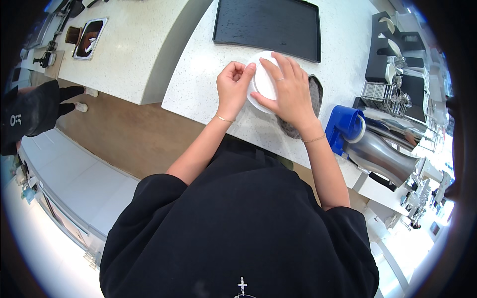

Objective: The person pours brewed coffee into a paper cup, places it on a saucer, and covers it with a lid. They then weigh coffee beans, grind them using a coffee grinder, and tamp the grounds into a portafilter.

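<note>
Over the speckled white counter [197, 78], both of my hands meet at a white round item [265, 83], a thin disc with a smaller raised round on it; its exact kind is unclear. My left hand [235, 83] pinches its left edge between thumb and curled fingers. From the right, my right hand [288, 87] spans it, fingers at the far rim and thumb at the near side, covering much of that half. Beneath my right hand lies a dark grey elongated item [316, 93], partly hidden. A black rectangular tray [266, 28] lies just beyond the hands.
To my right stand a blue plastic holder with a white roll [339, 126], a steel pitcher [380, 154] and a black organizer [380, 48] with dishes and utensils. Another counter [126, 48] with an inset metal bin [90, 39] is at left. A person in black [37, 111] stands beside it.
</note>
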`<state>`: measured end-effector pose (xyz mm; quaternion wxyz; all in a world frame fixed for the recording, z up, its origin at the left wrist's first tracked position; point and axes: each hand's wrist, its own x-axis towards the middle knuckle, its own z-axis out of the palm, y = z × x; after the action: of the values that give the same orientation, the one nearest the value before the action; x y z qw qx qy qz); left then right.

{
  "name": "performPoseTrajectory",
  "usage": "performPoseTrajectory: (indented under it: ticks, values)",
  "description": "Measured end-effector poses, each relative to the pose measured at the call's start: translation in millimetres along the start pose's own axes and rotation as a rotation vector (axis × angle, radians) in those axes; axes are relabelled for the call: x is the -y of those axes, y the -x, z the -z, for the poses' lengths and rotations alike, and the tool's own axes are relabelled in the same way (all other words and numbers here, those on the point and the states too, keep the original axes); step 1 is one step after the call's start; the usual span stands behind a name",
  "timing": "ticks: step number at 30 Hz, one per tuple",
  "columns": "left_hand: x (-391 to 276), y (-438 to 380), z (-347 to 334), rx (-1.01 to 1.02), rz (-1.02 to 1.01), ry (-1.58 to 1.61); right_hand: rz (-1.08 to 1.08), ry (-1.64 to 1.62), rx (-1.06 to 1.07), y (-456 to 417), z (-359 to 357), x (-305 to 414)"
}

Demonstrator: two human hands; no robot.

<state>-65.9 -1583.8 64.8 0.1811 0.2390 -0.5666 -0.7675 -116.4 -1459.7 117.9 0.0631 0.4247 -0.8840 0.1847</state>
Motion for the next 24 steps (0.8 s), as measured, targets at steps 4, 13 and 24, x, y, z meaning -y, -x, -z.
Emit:
performPoseTrajectory:
  ticks: [4,13,24]
  values:
    - [-0.3,-1.0,-2.2,0.007,-0.014,-0.006,0.013,-0.008,-0.050,0.8,-6.2,0.3]
    - [-1.6,-1.8,-0.3,0.053,0.013,-0.043,0.025,-0.006,-0.104,0.7,-15.2,-2.1]
    - [-1.0,-1.0,0.8,0.108,-0.021,-0.218,-0.041,-0.004,-0.056,-2.5,-18.8,-1.4]
